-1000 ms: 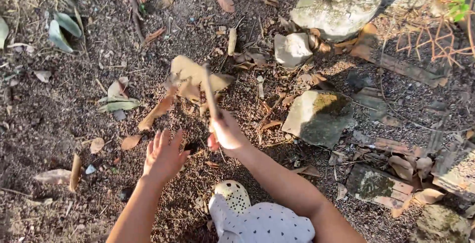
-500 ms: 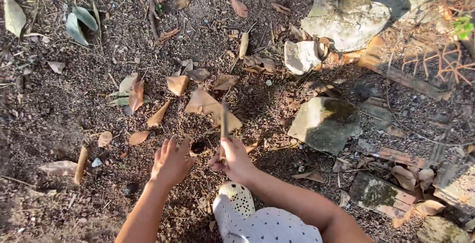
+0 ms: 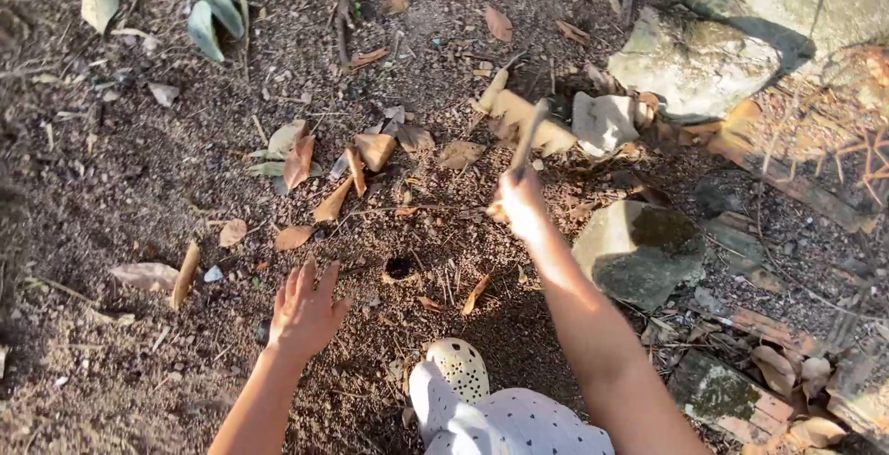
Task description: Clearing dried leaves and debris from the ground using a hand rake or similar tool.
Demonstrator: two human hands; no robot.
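Observation:
My right hand [image 3: 520, 204] is raised over the dirt and grips a thin stick [image 3: 529, 137] with a large dry leaf [image 3: 523, 114] at its far end. My left hand [image 3: 304, 310] hovers flat with fingers spread above the ground, holding nothing. Between the two hands, a small dark hole [image 3: 398, 267] shows in the soil. Below the hole sits my cream perforated clog [image 3: 455, 368], with white dotted fabric [image 3: 505, 424] over the leg.
Dry leaves [image 3: 333, 161] lie scattered on the dirt. Grey stones [image 3: 637, 247] and a bigger rock [image 3: 699, 64] sit to the right, with broken bricks [image 3: 722, 390] at lower right. Green leaves [image 3: 208, 20] lie at upper left.
My right hand has lifted the stick up and to the right, away from the hole, carrying the big dry leaf with it. The left hand stayed spread near the ground.

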